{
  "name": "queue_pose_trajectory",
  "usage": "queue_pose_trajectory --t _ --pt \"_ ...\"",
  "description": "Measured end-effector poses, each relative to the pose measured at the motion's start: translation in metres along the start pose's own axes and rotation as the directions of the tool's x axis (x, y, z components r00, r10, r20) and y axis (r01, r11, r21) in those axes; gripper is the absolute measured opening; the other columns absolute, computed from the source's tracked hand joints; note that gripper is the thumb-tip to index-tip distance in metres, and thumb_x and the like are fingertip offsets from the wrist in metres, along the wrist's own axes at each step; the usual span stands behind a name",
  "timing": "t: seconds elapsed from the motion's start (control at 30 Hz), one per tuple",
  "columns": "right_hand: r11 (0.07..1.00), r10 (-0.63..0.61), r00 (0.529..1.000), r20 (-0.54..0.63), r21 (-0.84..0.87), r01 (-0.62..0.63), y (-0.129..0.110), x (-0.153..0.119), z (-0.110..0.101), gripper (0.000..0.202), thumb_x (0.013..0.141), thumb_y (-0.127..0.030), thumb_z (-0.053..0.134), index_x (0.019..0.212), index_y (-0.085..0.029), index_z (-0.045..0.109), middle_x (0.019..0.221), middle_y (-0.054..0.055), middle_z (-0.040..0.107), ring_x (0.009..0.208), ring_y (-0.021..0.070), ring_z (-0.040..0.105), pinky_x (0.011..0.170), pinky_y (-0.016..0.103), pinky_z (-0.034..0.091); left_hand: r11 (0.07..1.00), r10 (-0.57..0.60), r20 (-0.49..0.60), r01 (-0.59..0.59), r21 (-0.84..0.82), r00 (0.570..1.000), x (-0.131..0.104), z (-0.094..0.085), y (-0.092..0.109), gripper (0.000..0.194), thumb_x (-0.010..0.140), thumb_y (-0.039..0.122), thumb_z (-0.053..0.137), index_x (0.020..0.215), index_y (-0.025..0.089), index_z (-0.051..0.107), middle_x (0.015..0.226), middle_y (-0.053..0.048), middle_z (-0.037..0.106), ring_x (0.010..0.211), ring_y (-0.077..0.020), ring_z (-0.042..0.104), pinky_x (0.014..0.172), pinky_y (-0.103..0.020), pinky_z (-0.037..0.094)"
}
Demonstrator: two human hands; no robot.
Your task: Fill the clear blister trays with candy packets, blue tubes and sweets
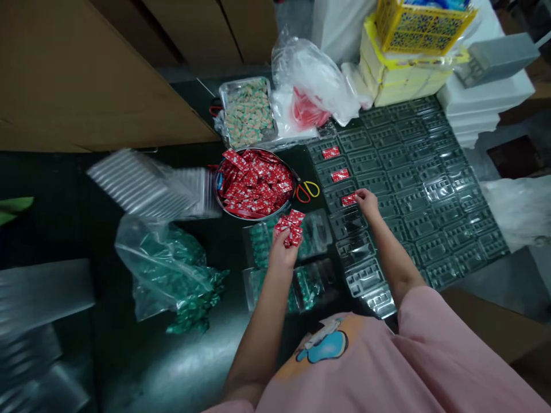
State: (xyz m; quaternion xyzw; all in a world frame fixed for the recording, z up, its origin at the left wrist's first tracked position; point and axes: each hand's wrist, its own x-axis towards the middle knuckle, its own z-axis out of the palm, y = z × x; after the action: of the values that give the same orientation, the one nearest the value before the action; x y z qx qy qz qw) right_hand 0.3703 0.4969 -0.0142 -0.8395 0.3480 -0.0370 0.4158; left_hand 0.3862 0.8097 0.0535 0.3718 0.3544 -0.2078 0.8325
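Several small red-and-white printed packets (pixel 294 221) are bunched in my left hand (pixel 284 249), its fingers closed round them. My right hand (pixel 367 202) pinches the end of one red packet (pixel 349 199), which lies at a compartment of the clear plastic trays (pixel 400 155). Two more red packets, one nearer (pixel 340 175) and one farther (pixel 331 152), rest in the compartments beyond it. A round metal bowl (pixel 253 218) heaped with the same red packets (pixel 258 183) stands left of the trays. Below my left hand are clear boxes (pixel 310 287) with green pieces inside.
Scissors (pixel 306 191) with red and yellow handles lie beside the bowl. A metal tray (pixel 275 132) of small wrapped pieces stands behind it. A plastic bag (pixel 150 275) spills green packets at left, near stacked clear trays (pixel 142 183). A yellow basket (pixel 424 26) sits at the back right.
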Motion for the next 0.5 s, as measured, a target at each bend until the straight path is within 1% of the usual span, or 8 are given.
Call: queue_pose_trajectory --t 0.1,0.2,0.27,0.33,0.4,0.43,0.47,0.5 --pt "0.991 -0.012 1.000 -0.006 -0.132 0.011 0.002 0.008 0.009 0.017 0.076 -0.021 0.060 0.090 -0.018 0.068 0.084 0.004 0.070 0.078 0.0175 0.060 0.079 0.030 0.044 1.000 -0.016 0.019 0.016 0.002 1.000 -0.011 0.005 -0.010 0.036 0.061 0.006 0.069 0.091 0.023 0.058 0.083 0.002 0.066 0.068 -0.0147 0.063 0.062 -0.027 0.048" --pt "0.978 -0.024 0.999 -0.029 -0.210 0.017 0.001 0.011 0.018 0.015 0.078 -0.021 0.059 0.091 -0.019 0.067 0.086 0.004 0.069 0.080 0.0177 0.059 0.080 0.031 0.044 0.999 -0.016 0.036 0.014 0.044 0.999 -0.019 0.005 -0.015 0.037 0.061 0.008 0.070 0.094 0.023 0.059 0.086 0.001 0.067 0.070 -0.0151 0.063 0.062 -0.026 0.048" --pt "0.970 -0.035 0.998 -0.042 -0.242 0.024 0.001 0.011 0.018 0.015 0.078 -0.020 0.060 0.091 -0.019 0.068 0.090 0.006 0.068 0.083 0.0188 0.059 0.082 0.032 0.044 0.997 -0.018 0.052 0.014 0.073 0.998 -0.024 0.004 -0.018 0.039 0.062 0.009 0.070 0.096 0.023 0.059 0.087 0.001 0.068 0.071 -0.0153 0.064 0.063 -0.026 0.048" --pt "0.968 -0.075 0.995 -0.070 -0.246 0.056 -0.002 0.008 0.015 0.017 0.077 -0.020 0.062 0.092 -0.017 0.069 0.099 0.011 0.066 0.090 0.0213 0.058 0.087 0.034 0.044 0.996 -0.022 0.061 0.017 0.090 0.998 -0.029 0.003 -0.021 0.040 0.062 0.009 0.069 0.098 0.023 0.059 0.086 0.001 0.068 0.071 -0.0158 0.064 0.063 -0.026 0.049" --pt "0.977 -0.132 0.986 -0.097 -0.179 0.114 -0.008 -0.003 0.011 0.020 0.078 -0.022 0.062 0.095 -0.016 0.070 0.105 0.014 0.065 0.096 0.0234 0.058 0.091 0.036 0.043 0.994 -0.030 0.063 0.024 0.105 0.998 -0.033 0.003 -0.026 0.040 0.062 0.008 0.068 0.098 0.023 0.058 0.085 0.001 0.069 0.071 -0.0161 0.064 0.062 -0.026 0.049" --pt "0.983 -0.162 0.984 -0.080 -0.104 0.154 -0.014 -0.012 0.011 0.020 0.080 -0.024 0.062 0.096 -0.015 0.070 0.105 0.014 0.065 0.097 0.0234 0.058 0.091 0.037 0.043 0.993 -0.035 0.065 0.027 0.112 0.997 -0.034 0.004 -0.028 0.040 0.062 0.007 0.067 0.098 0.023 0.058 0.083 0.001 0.069 0.071 -0.0160 0.064 0.062 -0.026 0.049" --pt "0.981 -0.195 0.981 -0.022 0.001 0.195 -0.020 -0.024 0.010 0.021 0.081 -0.027 0.061 0.097 -0.016 0.070 0.102 0.012 0.066 0.096 0.0226 0.059 0.091 0.036 0.044 0.992 -0.039 0.069 0.030 0.119 0.997 -0.035 0.005 -0.032 0.039 0.063 0.007 0.066 0.097 0.023 0.058 0.082 0.001 0.068 0.070 -0.0158 0.064 0.061 -0.026 0.049" --pt "0.967 -0.232 0.970 0.077 0.127 0.222 -0.026 -0.037 0.011 0.023 0.082 -0.030 0.060 0.098 -0.017 0.070 0.099 0.010 0.068 0.093 0.0213 0.060 0.088 0.034 0.045 0.991 -0.045 0.075 0.035 0.125 0.996 -0.036 0.007 -0.035 0.038 0.063 0.007 0.066 0.097 0.023 0.058 0.081 0.001 0.068 0.069 -0.0155 0.063 0.061 -0.026 0.049"
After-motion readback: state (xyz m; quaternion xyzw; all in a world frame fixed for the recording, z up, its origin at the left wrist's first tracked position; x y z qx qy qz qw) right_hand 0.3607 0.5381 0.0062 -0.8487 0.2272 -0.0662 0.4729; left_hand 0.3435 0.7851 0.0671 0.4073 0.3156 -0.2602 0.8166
